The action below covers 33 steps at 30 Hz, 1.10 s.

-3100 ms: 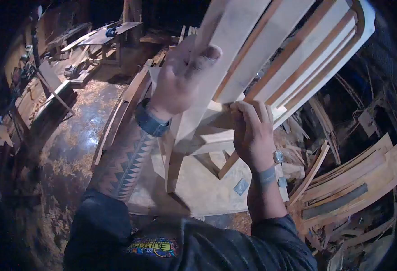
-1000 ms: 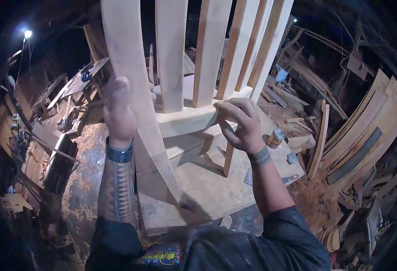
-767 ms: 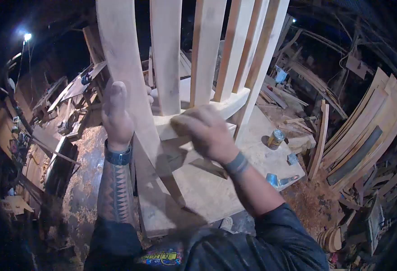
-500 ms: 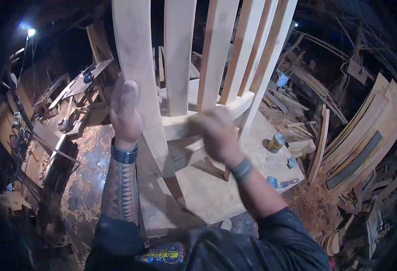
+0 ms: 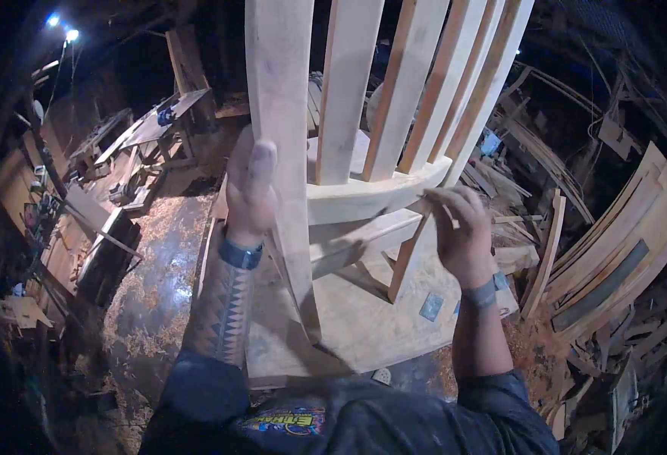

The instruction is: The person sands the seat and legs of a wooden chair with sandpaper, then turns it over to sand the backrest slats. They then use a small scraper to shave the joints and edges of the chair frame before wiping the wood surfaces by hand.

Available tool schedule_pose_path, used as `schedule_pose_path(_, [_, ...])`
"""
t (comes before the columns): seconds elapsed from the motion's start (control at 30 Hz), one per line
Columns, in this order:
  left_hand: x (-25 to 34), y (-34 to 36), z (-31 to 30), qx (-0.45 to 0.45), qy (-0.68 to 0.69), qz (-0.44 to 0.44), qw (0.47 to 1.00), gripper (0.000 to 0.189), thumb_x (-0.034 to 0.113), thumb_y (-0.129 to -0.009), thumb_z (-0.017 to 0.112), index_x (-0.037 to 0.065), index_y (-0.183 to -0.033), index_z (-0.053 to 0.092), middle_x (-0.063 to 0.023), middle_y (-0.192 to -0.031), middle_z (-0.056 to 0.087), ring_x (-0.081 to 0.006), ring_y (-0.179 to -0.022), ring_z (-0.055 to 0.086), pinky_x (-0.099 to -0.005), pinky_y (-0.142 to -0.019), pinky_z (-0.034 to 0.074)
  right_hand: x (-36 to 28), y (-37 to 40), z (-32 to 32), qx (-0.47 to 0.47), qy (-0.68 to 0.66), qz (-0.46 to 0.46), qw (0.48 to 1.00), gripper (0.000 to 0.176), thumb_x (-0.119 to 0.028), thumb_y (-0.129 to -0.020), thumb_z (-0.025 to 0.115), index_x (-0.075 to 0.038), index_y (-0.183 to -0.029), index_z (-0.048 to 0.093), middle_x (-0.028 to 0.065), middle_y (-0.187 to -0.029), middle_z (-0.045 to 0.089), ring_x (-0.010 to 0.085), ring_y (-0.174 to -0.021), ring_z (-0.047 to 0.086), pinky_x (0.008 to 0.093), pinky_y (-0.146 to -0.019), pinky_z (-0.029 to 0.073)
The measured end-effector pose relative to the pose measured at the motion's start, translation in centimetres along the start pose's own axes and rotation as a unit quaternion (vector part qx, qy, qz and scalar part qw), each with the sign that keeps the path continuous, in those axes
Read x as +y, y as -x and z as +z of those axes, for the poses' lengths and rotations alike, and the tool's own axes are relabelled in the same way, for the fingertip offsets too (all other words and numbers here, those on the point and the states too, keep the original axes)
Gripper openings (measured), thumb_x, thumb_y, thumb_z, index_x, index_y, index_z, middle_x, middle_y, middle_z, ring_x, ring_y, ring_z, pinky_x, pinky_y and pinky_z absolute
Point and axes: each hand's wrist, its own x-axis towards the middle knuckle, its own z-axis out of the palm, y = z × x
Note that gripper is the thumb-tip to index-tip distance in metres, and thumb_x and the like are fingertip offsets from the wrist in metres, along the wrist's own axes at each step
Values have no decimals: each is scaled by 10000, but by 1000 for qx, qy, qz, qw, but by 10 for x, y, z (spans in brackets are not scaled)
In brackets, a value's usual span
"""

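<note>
A pale wooden chair (image 5: 379, 189) stands before me, its slatted back toward me. My left hand (image 5: 251, 182) is closed round the wide left back post (image 5: 282, 98), thumb up along its edge, the other fingers mostly hidden behind it. Near the right end of the curved lower back rail (image 5: 375, 196), my right hand (image 5: 464, 231) has its fingers bent with the tips at the wood. Whatever those fingers hold, if anything, is hidden. Below, a blue-grey square piece (image 5: 430, 306) lies on the board under the chair.
The chair stands on a wide, low board (image 5: 371, 341). Curved wooden planks (image 5: 614, 235) lean at the right, with scrap wood behind. Sawdust covers the floor (image 5: 174, 280) at the left, beside a workbench (image 5: 151, 125) and more timber.
My right hand has moved right along the lower rail, from near its middle to its right end. My left hand stays on the post. The view has shifted, so the chair appears farther right.
</note>
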Motion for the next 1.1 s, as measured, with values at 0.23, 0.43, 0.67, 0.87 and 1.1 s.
schedule_pose_path(0.23, [-40,86,-33,-87,24,-160,983,438,298,-989,710,14,-1307,608,-53,-1167,700,-136,-1061,651,-318,-937,518,17,41,0,-4,-256,224,940,221,7,-1005,581,-44,-1219,587,87,-952,666,164,-772,673,300,-623,552])
schedule_pose_path(0.43, [-47,111,-40,-87,78,-285,951,394,181,-893,793,39,-1225,636,-32,-1051,709,-124,-944,678,-297,-814,561,141,40,28,221,-393,253,856,129,-147,-1064,581,-49,-1143,557,17,-943,594,74,-809,564,270,-737,505])
schedule_pose_path(0.67, [-38,120,-22,3,22,-275,961,404,128,-848,744,2,-1215,632,-73,-1062,711,-184,-947,709,-337,-835,594,170,-17,124,400,-227,295,837,246,-214,-1091,485,27,-1136,464,146,-1108,500,263,-1052,502,404,-1023,409])
schedule_pose_path(0.87, [-7,148,20,50,-28,-262,963,412,122,-824,735,-28,-1192,627,-74,-1004,713,-173,-887,711,-322,-773,597,193,-22,146,346,-195,260,880,279,-238,-1088,466,27,-1174,481,184,-1151,532,312,-1089,527,444,-1017,409])
schedule_pose_path(1.1, [20,155,107,-14,-101,-155,983,585,178,-846,784,-46,-1322,528,-129,-1176,663,-210,-1077,639,-381,-943,520,257,-72,206,255,-400,264,840,352,-279,-1100,466,37,-1254,481,188,-1182,595,297,-1098,573,434,-1015,434])
